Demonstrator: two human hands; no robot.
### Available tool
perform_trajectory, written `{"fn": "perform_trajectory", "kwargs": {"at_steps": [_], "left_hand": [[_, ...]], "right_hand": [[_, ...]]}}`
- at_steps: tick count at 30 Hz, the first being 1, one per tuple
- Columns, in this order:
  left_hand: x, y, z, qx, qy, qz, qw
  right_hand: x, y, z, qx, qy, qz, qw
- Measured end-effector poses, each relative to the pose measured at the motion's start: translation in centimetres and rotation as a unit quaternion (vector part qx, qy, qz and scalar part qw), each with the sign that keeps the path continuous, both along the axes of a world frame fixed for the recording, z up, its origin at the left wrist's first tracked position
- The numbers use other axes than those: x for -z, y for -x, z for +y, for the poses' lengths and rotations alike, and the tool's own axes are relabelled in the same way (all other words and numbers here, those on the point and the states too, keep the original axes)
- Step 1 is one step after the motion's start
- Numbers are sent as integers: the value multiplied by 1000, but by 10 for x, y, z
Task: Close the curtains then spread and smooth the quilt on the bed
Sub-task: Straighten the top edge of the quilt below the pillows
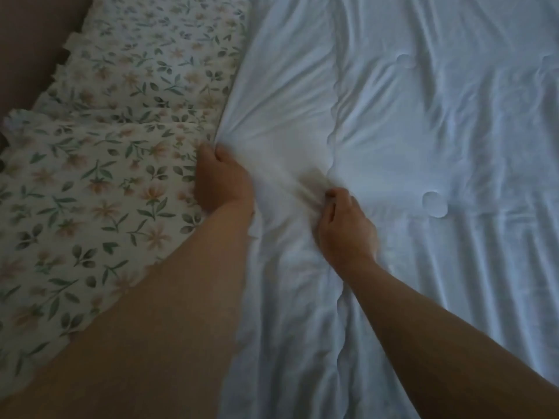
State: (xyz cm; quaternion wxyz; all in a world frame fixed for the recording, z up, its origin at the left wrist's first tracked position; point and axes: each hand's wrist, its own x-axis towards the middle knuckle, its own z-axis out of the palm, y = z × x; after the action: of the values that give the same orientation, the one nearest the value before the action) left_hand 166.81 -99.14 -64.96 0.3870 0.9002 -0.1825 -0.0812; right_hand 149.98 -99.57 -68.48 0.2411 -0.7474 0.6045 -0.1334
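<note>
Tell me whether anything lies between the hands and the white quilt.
Nothing visible does: the left hand grips the quilt at its edge beside the floral bedding, and the right hand pinches a fold close by.

The white quilt (438, 131) lies spread out, filling the middle and right of the view. It is thinly padded, with round stitched tufts and a wavy seam running near to far. Its left edge slants along floral bedding (106, 161). Creases fan out from a bunched spot on that edge.
</note>
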Motion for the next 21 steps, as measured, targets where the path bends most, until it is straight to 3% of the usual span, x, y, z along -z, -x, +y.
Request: {"fn": "perform_trajectory", "kwargs": {"at_steps": [3, 6, 10, 15, 21], "left_hand": [[16, -12, 9, 12, -100, 42, 994], [13, -6, -4, 41, -173, 40, 983], [8, 4, -9, 74, -178, 22, 981], [7, -14, 12, 102, -127, -60, 985], [8, 25, 64, 130, -191, 32, 972]], "right_hand": [[10, -8, 0, -59, -61, 66, 994], [16, -8, -4, -77, -79, 78, 991], [19, -5, -11, -84, -133, 66, 985], [21, -2, -18, -106, -191, 44, 975], [10, 9, 11, -114, -194, 40, 973]]}}
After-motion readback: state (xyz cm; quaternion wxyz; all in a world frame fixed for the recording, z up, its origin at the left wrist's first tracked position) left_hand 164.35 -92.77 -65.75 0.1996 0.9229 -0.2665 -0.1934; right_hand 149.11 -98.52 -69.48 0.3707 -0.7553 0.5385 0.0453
